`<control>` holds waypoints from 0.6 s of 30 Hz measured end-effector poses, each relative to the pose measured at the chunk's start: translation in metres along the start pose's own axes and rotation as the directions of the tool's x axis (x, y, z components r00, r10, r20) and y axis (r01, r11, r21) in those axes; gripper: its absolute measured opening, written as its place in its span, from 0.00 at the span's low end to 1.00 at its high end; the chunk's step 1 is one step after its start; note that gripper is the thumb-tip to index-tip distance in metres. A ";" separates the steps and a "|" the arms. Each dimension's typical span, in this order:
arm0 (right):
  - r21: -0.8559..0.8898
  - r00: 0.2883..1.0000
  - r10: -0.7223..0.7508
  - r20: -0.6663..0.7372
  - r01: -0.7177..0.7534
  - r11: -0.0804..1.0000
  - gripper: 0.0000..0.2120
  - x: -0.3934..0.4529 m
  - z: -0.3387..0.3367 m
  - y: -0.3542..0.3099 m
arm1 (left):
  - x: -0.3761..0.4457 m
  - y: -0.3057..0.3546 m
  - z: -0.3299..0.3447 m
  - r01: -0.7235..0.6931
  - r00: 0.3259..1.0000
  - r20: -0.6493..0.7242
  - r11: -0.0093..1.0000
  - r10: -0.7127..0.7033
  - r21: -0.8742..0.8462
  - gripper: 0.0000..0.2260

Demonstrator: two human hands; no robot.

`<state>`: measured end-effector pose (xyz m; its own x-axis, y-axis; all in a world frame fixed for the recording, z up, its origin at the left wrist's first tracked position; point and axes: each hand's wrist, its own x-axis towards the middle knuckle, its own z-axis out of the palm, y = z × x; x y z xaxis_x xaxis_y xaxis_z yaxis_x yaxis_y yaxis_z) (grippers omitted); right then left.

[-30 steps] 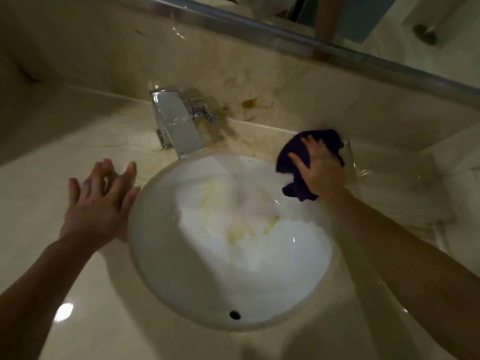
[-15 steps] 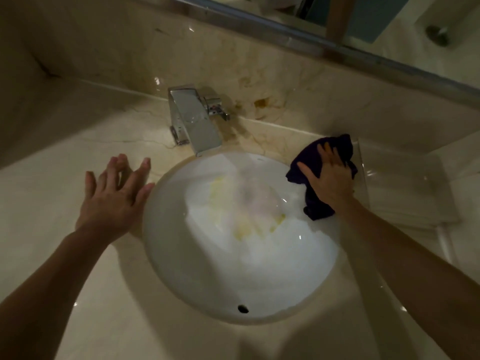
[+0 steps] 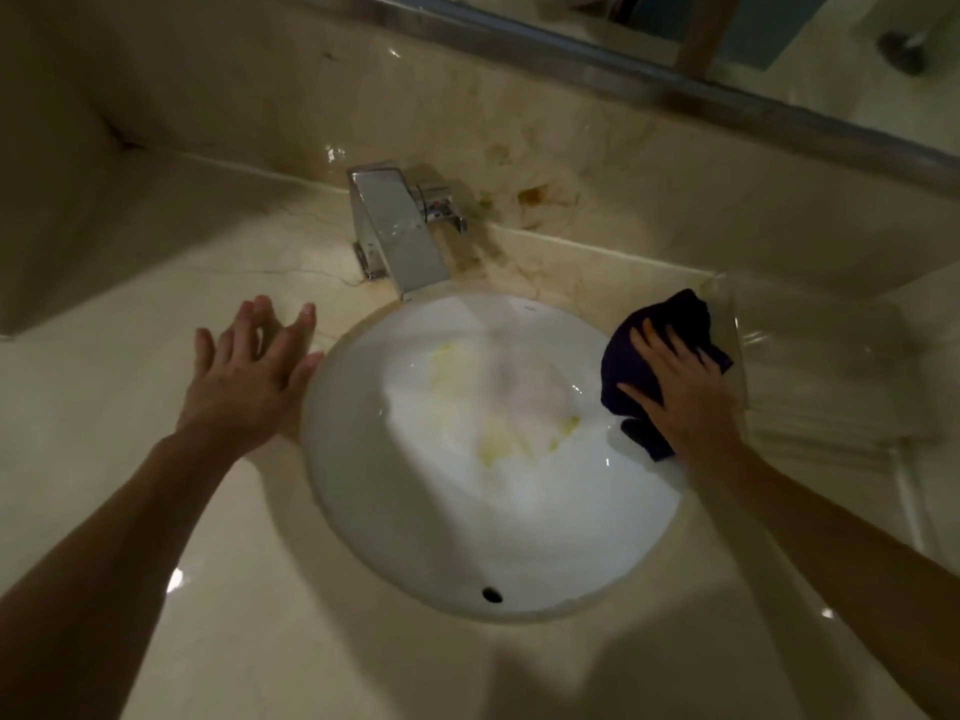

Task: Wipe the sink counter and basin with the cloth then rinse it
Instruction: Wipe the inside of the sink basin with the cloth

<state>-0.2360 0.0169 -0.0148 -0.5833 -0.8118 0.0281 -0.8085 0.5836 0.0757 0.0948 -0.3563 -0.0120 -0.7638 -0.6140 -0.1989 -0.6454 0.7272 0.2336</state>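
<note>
Head view shows my right hand [image 3: 680, 392] pressing flat on the dark cloth [image 3: 660, 335] at the basin [image 3: 467, 537] rim's right edge, left hand [image 3: 249, 376] spread on the counter [image 3: 156, 407]; I'd keep firm, even pressure following the rim.

A chrome tap [image 3: 397, 236] stands at the back, its square spout reaching forward and a small lever on its right side. Behind it rises a beige marble wall [image 3: 234, 96] with a brown stain [image 3: 532, 195] just right of the tap, and above the wall runs the metal lower edge of a mirror [image 3: 779, 28], dim and blurred. At the right lies a clear glass tray [image 3: 810, 366], its contents too faint to tell.
</note>
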 end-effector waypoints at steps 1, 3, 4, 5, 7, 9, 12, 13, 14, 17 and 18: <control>-0.020 0.996 -0.085 0.004 0.085 0.996 0.31 -0.004 -0.003 0.005 | 0.000 0.001 0.000 0.000 1.000 -0.006 1.000 0.000 -0.003 0.30; -0.086 0.966 -0.258 0.031 0.260 0.962 0.30 -0.007 -0.006 0.013 | -0.001 0.004 -0.001 0.001 1.000 -0.020 1.000 -0.001 -0.007 0.29; -0.131 0.942 -0.331 0.061 0.336 0.933 0.30 -0.006 -0.006 0.015 | -0.002 0.004 0.000 0.003 1.000 -0.022 1.000 -0.003 -0.010 0.28; -0.168 0.922 -0.375 0.099 0.387 0.907 0.30 -0.006 -0.006 0.015 | -0.001 0.003 0.002 0.006 1.000 -0.020 1.000 -0.006 -0.010 0.27; -0.196 0.880 -0.434 0.193 0.468 0.862 0.30 -0.004 -0.003 0.010 | -0.001 0.002 0.004 0.010 1.000 -0.013 1.000 -0.010 -0.007 0.26; -0.159 0.797 -0.495 0.348 0.570 0.806 0.30 -0.006 0.012 0.005 | -0.001 0.002 0.005 0.010 1.000 -0.014 1.000 -0.010 -0.005 0.25; 0.043 0.749 -0.449 0.487 0.493 0.869 0.25 -0.015 0.039 -0.020 | -0.002 0.002 0.006 0.009 1.000 -0.027 1.000 -0.009 0.005 0.26; 0.165 0.744 -0.418 0.522 0.393 0.905 0.24 -0.019 0.046 -0.027 | -0.001 0.001 0.006 0.007 1.000 -0.028 1.000 -0.006 0.011 0.26; 0.265 0.757 -0.387 0.526 0.287 0.921 0.27 -0.023 0.051 -0.032 | 0.000 0.001 0.007 0.004 1.000 -0.026 1.000 -0.003 0.016 0.27; 0.244 0.714 -0.267 0.647 0.139 0.960 0.31 -0.036 0.050 -0.041 | -0.001 -0.001 0.009 -0.003 1.000 -0.018 1.000 0.003 0.011 0.26; 0.219 0.673 -0.257 0.693 0.143 0.965 0.30 -0.044 0.047 -0.044 | -0.001 -0.001 0.010 -0.002 1.000 -0.025 1.000 0.002 0.006 0.26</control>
<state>-0.1786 0.0275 -0.0666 -0.2390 -0.6816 -0.6915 -0.8808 0.4520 -0.1411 0.0964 -0.3536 -0.0211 -0.7651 -0.6198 -0.1745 -0.6438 0.7303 0.2284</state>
